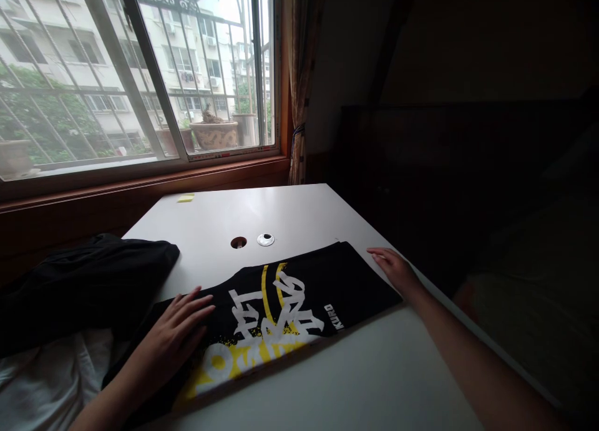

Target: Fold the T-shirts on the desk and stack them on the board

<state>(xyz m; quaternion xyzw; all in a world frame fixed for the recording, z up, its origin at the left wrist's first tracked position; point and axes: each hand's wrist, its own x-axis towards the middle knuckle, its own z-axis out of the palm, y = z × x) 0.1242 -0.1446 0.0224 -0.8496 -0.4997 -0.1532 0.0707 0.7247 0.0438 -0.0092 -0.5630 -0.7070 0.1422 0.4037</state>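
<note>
A black T-shirt (360, 281) with white and yellow lettering lies folded lengthwise into a long strip on the white table (355, 368). My left hand (180, 325) rests flat on its left part, fingers stretched out over the cloth. Beside the right end of the shirt is my right hand (393, 269), its fingers extended and pointing left just above the table. Nothing shows in its grasp, and I cannot tell whether it touches the fabric. The shirt's far left end is partly hidden behind my left forearm.
To the left lie a heap of black cloth (93, 281) and a white cloth (56, 375). A round hole (238, 242), a loose round cover (266, 239) and a yellow note (186, 198) are on the tabletop. Behind stand a window (206, 75) and a curtain (302, 75).
</note>
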